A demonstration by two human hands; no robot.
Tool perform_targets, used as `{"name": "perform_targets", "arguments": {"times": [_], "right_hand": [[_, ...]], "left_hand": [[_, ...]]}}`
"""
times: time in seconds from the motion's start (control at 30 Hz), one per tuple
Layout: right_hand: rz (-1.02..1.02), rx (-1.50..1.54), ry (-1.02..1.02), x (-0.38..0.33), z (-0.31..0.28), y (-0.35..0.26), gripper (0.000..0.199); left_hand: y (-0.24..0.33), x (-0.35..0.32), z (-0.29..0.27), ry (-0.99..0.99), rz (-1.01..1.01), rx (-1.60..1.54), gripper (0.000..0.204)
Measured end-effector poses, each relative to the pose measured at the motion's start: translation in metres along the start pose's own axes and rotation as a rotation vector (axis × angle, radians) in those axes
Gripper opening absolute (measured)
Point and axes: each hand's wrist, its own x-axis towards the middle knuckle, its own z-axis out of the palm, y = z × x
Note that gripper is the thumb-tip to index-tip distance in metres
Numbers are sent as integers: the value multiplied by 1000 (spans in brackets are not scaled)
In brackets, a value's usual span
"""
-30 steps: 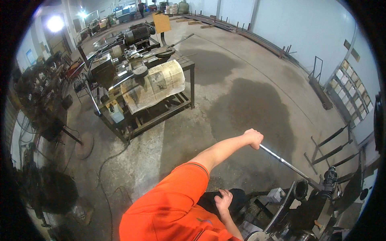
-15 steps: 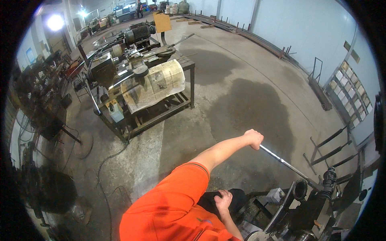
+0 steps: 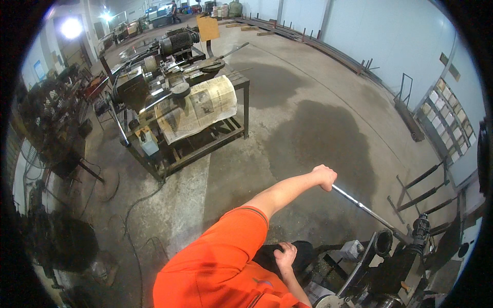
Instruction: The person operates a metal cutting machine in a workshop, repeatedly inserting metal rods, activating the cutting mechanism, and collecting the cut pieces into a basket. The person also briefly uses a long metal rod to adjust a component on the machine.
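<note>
One long steel lever bar, slanting from upper left down to lower right across the concrete floor, with its upper end buried in the left hand and its lower end meeting a dark machine at the lower right edge of the view. Left hand closed in a fist round the very tip of the bar, arm stretched out straight from an orange sleeve. Right hand lower down and well apart from the bar, fingers curled over a dark rounded part just beside the orange shirt; cannot tell whether gripping it or only resting on it. On the machine, one open round pipe mouth just below the bar, and one black fitting beside where the bar ends. One large dark stain on the floor beyond the gripping hand. Farther off, at upper left, one steel work table loaded with machinery, with one sheet of newspaper draped over its near edge and one small pale jug on its lower shelf. One black cable trailing over the floor from under the table. Along the right wall, one board of pale papers
</note>
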Motion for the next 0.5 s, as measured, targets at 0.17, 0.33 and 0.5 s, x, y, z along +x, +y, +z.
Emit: {"name": "perform_targets", "arguments": {"times": [0.17, 0.33, 0.5], "right_hand": [[-52, -19, 26, 0, 0, 0, 31], [-52, -24, 49, -1, 3, 3, 30], [-39, -25, 45, 0, 4, 3, 29]], "left_hand": [[0, -4, -3, -2, -6, -11, 27], [-2, -1, 0, 6, 9, -7, 26], [-1, -1, 1, 8, 6, -1, 26]]}}
